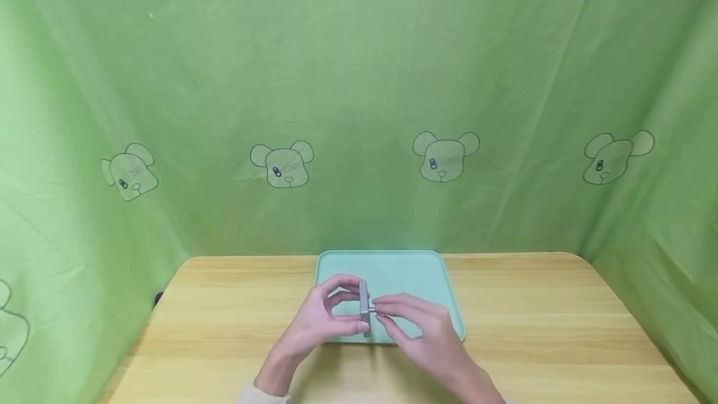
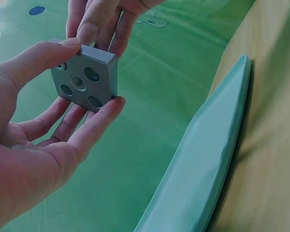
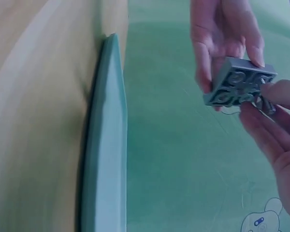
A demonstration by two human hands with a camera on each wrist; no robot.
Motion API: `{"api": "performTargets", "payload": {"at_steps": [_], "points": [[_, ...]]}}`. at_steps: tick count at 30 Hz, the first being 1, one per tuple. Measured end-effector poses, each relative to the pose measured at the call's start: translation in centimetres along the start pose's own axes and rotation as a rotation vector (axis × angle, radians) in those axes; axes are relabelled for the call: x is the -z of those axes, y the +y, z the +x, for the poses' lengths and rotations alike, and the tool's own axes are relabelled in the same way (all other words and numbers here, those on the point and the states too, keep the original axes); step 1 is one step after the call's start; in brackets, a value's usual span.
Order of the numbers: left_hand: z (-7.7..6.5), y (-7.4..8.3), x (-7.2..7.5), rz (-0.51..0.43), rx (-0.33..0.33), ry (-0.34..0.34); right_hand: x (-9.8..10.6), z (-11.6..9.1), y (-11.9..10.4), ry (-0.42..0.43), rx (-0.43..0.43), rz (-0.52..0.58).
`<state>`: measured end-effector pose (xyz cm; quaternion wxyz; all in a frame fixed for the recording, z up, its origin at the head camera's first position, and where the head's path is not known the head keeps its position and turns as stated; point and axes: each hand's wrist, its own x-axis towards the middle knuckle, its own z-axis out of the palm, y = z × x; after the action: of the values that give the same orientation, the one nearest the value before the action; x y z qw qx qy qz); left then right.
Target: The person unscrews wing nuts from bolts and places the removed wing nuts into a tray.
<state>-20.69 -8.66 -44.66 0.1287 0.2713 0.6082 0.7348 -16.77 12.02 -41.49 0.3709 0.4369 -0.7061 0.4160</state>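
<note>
Green fabric (image 1: pixel 359 80) is framing a table (image 1: pixel 224 329), where the left grip (image 1: pixel 317 319) is holding a gray block (image 1: pixel 364 302) upright above a tray (image 1: pixel 392 267), the right grip (image 1: pixel 430 330) pinching a screw (image 3: pixel 268 106), ideally squaring it to the block.

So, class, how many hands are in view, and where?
2: the left hand, gripping the block, and, opposite it, the right hand, pinching a screw. The block hides part of the left hand.

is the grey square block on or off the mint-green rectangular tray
Off; the left hand grips the block in the air, apart from the tray.
</note>
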Motion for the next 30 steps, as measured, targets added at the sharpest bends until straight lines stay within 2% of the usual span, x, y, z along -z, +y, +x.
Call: {"api": "performTargets", "payload": {"at_steps": [4, 6, 10, 12, 13, 16, 21, 30], "points": [[0.2, -0.1, -0.1, 0.023, -0.012, 0.008, 0.7, 0.3, -0.8, -0.012, -0.237, 0.113], [0.3, -0.2, -0.2, 0.04, -0.022, 0.018, 1.0, -0.3, -0.5, -0.018, -0.437, 0.191], [0.4, -0.2, -0.4, 0.07, -0.04, 0.032, 1.0, -1.2, 0.5, -0.005, -0.92, 0.402], [0.3, -0.2, -0.6, 0.093, -0.045, 0.032, 0.9, -1.5, 0.9, -0.009, -1.098, 0.516], [0.3, -0.2, -0.7, 0.108, -0.046, 0.035, 0.9, -1.4, 1.0, -0.014, -1.158, 0.563], [0.2, -0.2, -0.8, 0.143, -0.053, 0.034, 0.9, -1.8, 1.4, -0.069, -1.236, 0.664], [0.2, -0.2, -1.0, 0.166, -0.058, 0.031, 0.9, -1.9, 1.6, -0.115, -1.28, 0.705], [0.1, -0.5, -1.0, 0.219, -0.106, 0.009, 1.0, -2.1, 1.7, -0.129, -1.25, 0.73]]}}
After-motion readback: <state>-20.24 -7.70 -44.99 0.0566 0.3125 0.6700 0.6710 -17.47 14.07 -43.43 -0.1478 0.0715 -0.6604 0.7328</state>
